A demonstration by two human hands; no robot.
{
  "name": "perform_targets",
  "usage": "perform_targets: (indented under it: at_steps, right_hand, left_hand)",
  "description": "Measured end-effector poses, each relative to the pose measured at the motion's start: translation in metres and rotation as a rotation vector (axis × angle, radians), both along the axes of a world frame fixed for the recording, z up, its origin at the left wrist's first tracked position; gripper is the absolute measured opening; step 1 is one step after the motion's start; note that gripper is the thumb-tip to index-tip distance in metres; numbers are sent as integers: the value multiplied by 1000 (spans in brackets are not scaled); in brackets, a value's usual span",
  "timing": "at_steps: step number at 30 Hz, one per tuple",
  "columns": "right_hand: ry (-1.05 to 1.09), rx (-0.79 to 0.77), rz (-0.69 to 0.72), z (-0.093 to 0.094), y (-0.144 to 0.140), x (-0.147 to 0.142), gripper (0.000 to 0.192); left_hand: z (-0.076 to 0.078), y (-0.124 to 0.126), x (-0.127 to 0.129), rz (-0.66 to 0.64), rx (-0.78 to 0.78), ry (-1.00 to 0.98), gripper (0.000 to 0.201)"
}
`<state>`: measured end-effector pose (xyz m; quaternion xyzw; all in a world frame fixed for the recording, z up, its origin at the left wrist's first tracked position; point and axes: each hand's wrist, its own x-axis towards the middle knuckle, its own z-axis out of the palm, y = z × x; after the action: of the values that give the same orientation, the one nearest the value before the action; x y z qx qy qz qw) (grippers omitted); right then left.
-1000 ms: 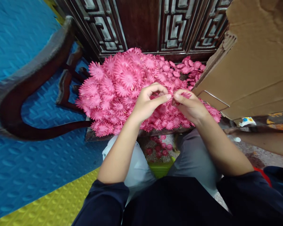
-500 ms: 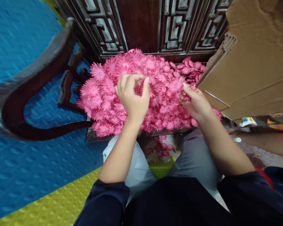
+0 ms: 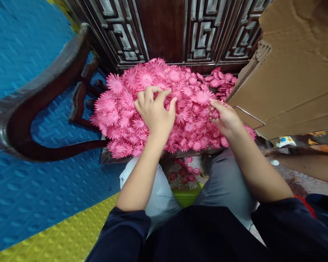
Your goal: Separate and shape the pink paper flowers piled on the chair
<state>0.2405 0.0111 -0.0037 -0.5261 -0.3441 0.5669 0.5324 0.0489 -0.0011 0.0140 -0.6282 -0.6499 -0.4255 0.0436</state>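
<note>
A heap of pink artificial flower heads covers the dark wooden bench seat. Over the middle of the heap is my left hand, its thumb and forefinger apart and nothing visible between them. My right hand, further right, pinches the edge of a pink artificial flower between thumb and forefinger. More small pink petals show under its curled fingers; whether these are held too is hard to make out.
A large cardboard sheet or box stands close on the right. The curved wooden armrest is at left, a carved backrest behind. Fallen flowers lie on the floor between the knees. Another person's arm reaches in at right.
My left hand has turned slightly, its thumb and forefinger spreading apart. The right hand has shifted down a little, still holding the flower, which now lies flatter over the heap.
</note>
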Motion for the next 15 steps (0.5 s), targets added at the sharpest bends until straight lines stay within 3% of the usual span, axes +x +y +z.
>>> perform_targets:
  at_steps: [4,11,15]
  right_hand:
    - [-36,42,3,-8,4,-1,28]
    - [-66,1,-33,-16,9,3,28]
    - [-120,64,-86,-20,11,7,30]
  left_hand:
    - [-3,2,0,-67,23,-45,27]
    - [-5,-3,7,-206,-14,-63,15]
    - [-6,-2,7,-226,-9,-63,13]
